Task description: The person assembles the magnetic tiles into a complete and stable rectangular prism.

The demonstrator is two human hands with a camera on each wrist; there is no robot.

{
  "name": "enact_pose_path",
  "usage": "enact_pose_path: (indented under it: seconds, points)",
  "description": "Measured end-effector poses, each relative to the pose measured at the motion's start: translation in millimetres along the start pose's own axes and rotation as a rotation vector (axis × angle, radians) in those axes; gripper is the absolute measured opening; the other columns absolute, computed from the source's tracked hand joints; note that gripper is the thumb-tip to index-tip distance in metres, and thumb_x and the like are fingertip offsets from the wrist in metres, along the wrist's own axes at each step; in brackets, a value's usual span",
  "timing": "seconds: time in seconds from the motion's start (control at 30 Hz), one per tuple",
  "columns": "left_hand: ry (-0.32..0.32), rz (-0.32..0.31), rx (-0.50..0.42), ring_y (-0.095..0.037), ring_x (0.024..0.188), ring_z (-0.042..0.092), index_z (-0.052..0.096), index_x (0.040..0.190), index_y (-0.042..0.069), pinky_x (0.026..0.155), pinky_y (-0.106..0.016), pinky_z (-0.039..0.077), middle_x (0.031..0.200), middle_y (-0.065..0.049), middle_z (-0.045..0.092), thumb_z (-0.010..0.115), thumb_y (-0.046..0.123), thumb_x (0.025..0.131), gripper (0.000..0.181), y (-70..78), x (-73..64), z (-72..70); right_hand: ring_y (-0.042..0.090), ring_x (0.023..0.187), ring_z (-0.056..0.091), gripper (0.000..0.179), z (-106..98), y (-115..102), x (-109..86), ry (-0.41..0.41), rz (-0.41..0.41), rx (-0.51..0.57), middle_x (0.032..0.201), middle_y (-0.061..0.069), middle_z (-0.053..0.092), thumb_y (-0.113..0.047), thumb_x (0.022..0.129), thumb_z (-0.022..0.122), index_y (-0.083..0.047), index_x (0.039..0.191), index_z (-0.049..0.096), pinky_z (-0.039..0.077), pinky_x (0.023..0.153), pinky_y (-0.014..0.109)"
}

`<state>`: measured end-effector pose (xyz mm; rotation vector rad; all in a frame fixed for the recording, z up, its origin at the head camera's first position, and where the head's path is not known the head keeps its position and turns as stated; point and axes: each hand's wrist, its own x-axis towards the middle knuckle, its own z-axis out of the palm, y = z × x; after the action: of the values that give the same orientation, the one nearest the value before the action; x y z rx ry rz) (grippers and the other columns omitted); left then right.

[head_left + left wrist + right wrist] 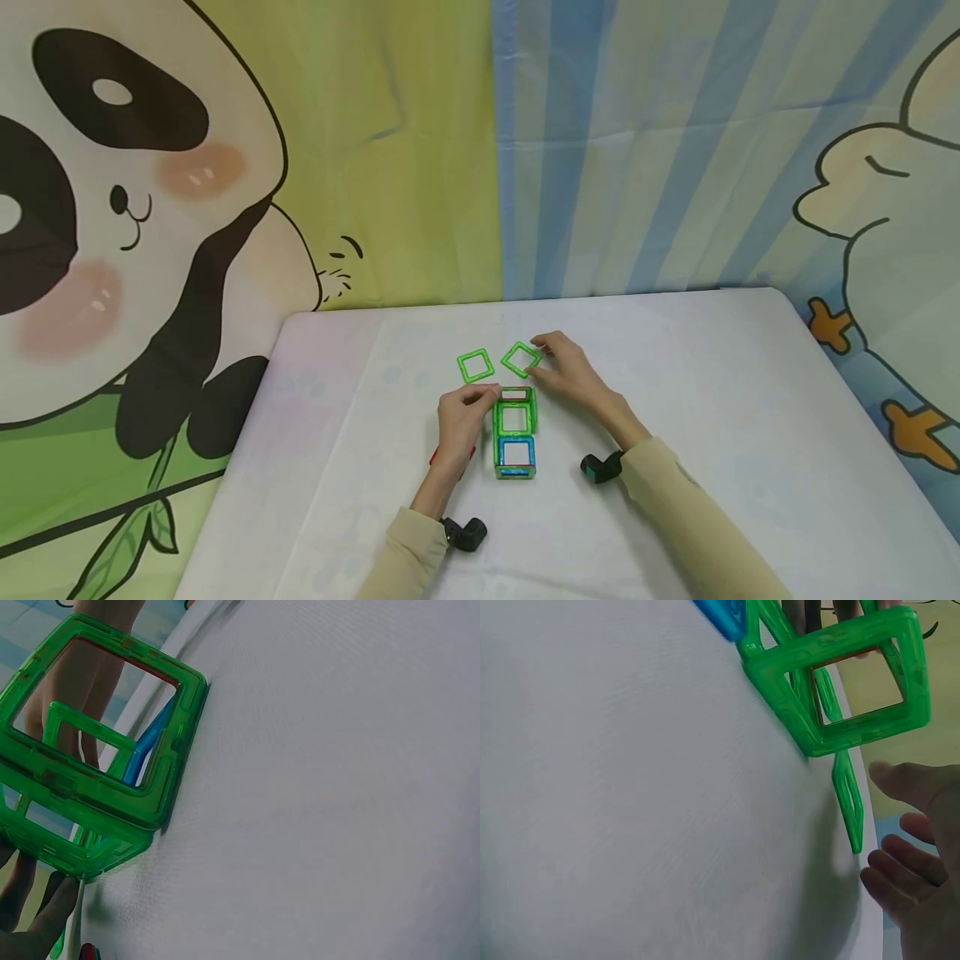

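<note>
A box-like structure of magnetic tiles (514,419), green toward the back and blue at the front, lies on the table. My left hand (461,418) pinches its far left corner between thumb and fingers. In the left wrist view the green end frame (169,802) fills the left side, with fingertips (64,900) at its lower edge. My right hand (567,368) reaches over a loose green square tile (511,367), thumb and fingers spread about its right corner. The right wrist view shows the thumb (904,784) and loosely bent fingers apart from that flat tile (847,802).
Another green square tile (460,367) lies to the left of the first. A red piece (433,457) is mostly hidden under the left wrist. The white-covered table (720,400) ends at printed fabric backdrops (420,167).
</note>
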<state>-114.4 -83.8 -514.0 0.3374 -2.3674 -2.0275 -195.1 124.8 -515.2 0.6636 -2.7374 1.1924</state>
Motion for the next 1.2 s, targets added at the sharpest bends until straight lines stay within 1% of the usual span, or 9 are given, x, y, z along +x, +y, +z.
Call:
enact_pose_path:
  seconds: [0.17, 0.3, 0.43, 0.53, 0.77, 0.93, 1.1, 1.2]
  points:
    - [-0.011, -0.004, -0.004, -0.016, 0.104, 0.066, 0.083, 0.095, 0.016, 0.089, -0.032, 0.051, 0.101, 0.004, 0.078, 0.077, 0.026, 0.092, 0.012, -0.4, 0.5, -1.5, 0.033, 0.118, 0.059, 0.063, 6, -1, 9.9, -0.078, 0.113, -0.024, 0.134, 0.019, 0.059, -0.024, 0.088, 0.083, 0.001, 0.139, 0.056, 0.049, 0.104, 0.049]
    - [-0.007, 0.003, -0.005, -0.015, 0.106, 0.066, 0.083, 0.095, 0.015, 0.09, -0.032, 0.052, 0.102, 0.004, 0.079, 0.077, 0.026, 0.092, 0.012, -1.2, 1.3, -0.8, 0.032, 0.122, 0.056, 0.068, 11, -3, 15.0, -0.111, 0.155, -0.059, 0.137, 0.018, 0.058, -0.031, 0.088, 0.082, 0.0, 0.142, 0.054, 0.046, 0.108, 0.049]
    - [-0.005, -0.002, -0.006, -0.015, 0.105, 0.066, 0.083, 0.096, 0.014, 0.09, -0.031, 0.052, 0.103, 0.003, 0.079, 0.077, 0.026, 0.092, 0.014, -1.4, 1.0, -0.3, 0.032, 0.122, 0.054, 0.071, 15, -3, 18.5, -0.115, 0.156, -0.104, 0.136, 0.018, 0.058, -0.035, 0.087, 0.083, 0.0, 0.141, 0.053, 0.046, 0.107, 0.049]
    - [-0.009, -0.012, -0.004, -0.016, 0.105, 0.066, 0.083, 0.098, 0.013, 0.09, -0.031, 0.051, 0.103, 0.002, 0.079, 0.077, 0.026, 0.092, 0.016, -1.1, 0.5, -0.3, 0.032, 0.119, 0.055, 0.072, 17, -4, 19.2, -0.113, 0.151, -0.141, 0.134, 0.019, 0.059, -0.035, 0.086, 0.084, 0.0, 0.141, 0.054, 0.047, 0.104, 0.049]
    - [-0.003, -0.009, -0.008, -0.016, 0.105, 0.067, 0.083, 0.097, 0.011, 0.091, -0.031, 0.051, 0.103, 0.0, 0.079, 0.078, 0.025, 0.092, 0.015, -0.5, 1.2, 0.5, 0.032, 0.111, 0.057, 0.067, 18, -8, 18.1, -0.078, 0.116, -0.177, 0.129, 0.02, 0.062, -0.029, 0.085, 0.086, 0.001, 0.137, 0.057, 0.05, 0.096, 0.049]
    - [-0.003, -0.012, -0.013, -0.016, 0.105, 0.067, 0.083, 0.096, 0.012, 0.09, -0.03, 0.051, 0.103, 0.0, 0.079, 0.078, 0.024, 0.092, 0.014, 0.5, 0.9, 0.8, 0.031, 0.108, 0.056, 0.065, 16, -10, 17.3, -0.083, 0.122, -0.198, 0.126, 0.019, 0.062, -0.028, 0.085, 0.084, 0.0, 0.137, 0.057, 0.05, 0.092, 0.047]
    - [-0.005, -0.015, -0.003, -0.016, 0.104, 0.066, 0.083, 0.097, 0.013, 0.089, -0.031, 0.05, 0.104, 0.001, 0.079, 0.077, 0.024, 0.092, 0.013, 0.0, 0.5, 0.7, 0.03, 0.102, 0.055, 0.063, 16, -11, 16.4, -0.084, 0.109, -0.228, 0.123, 0.02, 0.062, -0.026, 0.085, 0.082, 0.001, 0.136, 0.057, 0.052, 0.086, 0.046]
    - [0.001, -0.012, 0.003, -0.015, 0.103, 0.066, 0.083, 0.096, 0.014, 0.089, -0.03, 0.051, 0.103, 0.001, 0.079, 0.077, 0.025, 0.092, 0.013, -0.6, 0.7, 0.7, 0.03, 0.102, 0.055, 0.062, 15, -11, 16.0, -0.087, 0.106, -0.233, 0.123, 0.02, 0.061, -0.024, 0.086, 0.081, 0.001, 0.136, 0.057, 0.052, 0.086, 0.045]
